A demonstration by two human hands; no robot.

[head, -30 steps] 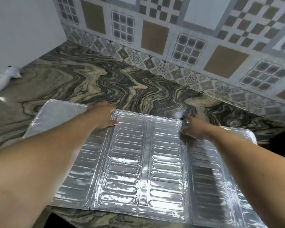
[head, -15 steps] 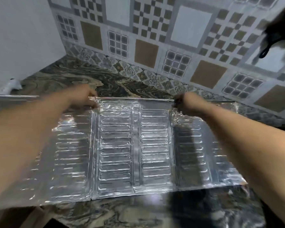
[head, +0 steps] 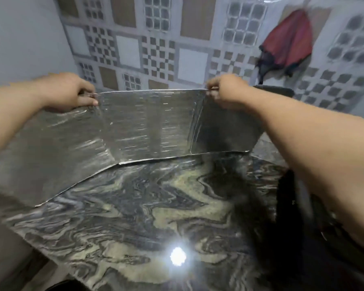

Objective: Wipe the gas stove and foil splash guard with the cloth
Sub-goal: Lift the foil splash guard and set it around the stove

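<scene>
Raised upright since earlier: foil splash guard [head: 147, 127]; no writing legible.

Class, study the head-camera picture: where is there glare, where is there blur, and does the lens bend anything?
Head view: a bright white glare spot sits on the polished counter; the foil guard, held up by the left hand and right hand, is smeared by motion blur; the wall tiles look soft; the wide lens bows the foil's lower edge and stretches both forearms.
</scene>
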